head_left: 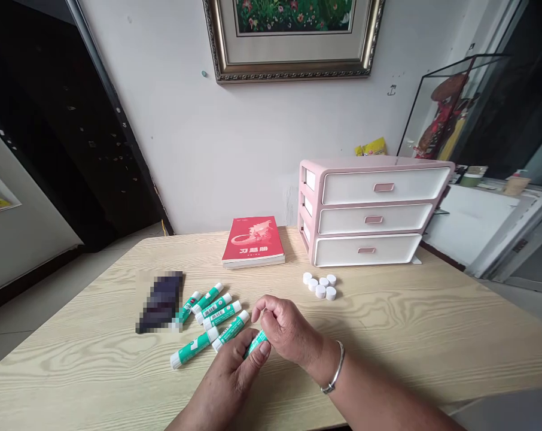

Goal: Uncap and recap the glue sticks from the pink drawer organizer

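My left hand (239, 365) is closed around a green glue stick (256, 342) just above the table. Over that stick's upper end, my right hand (289, 329) has its fingers curled in; they hide the tip and any cap there. Several other green-and-white glue sticks (194, 347) lie in a loose group to the left of my hands. Beyond my right hand, several small white round caps (320, 291) sit clustered on the tabletop.
The wooden table (410, 335) carries a red book (253, 239) at the back and a pink-and-white drawer unit (374, 212) to its right. A dark pixelated item (161, 302) lies at the left. Behind the table stands a wall with a framed picture (293, 66).
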The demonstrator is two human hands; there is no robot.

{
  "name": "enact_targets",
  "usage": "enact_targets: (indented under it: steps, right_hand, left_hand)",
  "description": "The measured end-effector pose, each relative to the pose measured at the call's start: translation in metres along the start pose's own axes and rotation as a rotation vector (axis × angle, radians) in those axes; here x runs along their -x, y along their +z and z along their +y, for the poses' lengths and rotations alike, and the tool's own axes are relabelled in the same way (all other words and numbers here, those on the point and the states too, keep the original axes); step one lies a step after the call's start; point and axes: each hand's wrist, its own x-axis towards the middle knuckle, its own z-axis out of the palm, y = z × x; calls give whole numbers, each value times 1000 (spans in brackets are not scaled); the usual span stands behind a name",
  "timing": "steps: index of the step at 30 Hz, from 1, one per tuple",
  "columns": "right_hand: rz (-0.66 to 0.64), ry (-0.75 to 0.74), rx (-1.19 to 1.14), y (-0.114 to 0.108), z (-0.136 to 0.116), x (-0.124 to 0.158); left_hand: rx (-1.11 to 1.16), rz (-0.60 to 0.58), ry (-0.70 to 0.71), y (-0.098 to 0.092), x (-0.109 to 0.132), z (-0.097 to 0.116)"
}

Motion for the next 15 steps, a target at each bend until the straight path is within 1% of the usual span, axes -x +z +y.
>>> enact_targets:
  steps: [3, 6, 8, 11, 13, 15]
  right_hand:
    - [-36, -6, 7, 5, -2, 2]
    - [-42, -25, 19, 8, 0, 2]
    - [-26, -30, 10, 8, 4, 0]
    - [67, -1, -47, 3, 12, -7]
    - [134, 92, -173, 0, 14, -11]
    - [156, 218, -371, -1, 13, -14]
  left_hand:
    - [114, -65, -99, 2, 7, -8]
    - [170, -92, -131, 2, 9, -12]
    - [140, -49, -106, 0, 9, -11]
    - [105, 70, -39, -4, 6, -8]
    - [113, 150, 22, -5, 3, -9]
    - [84, 224, 110, -3, -1, -14]
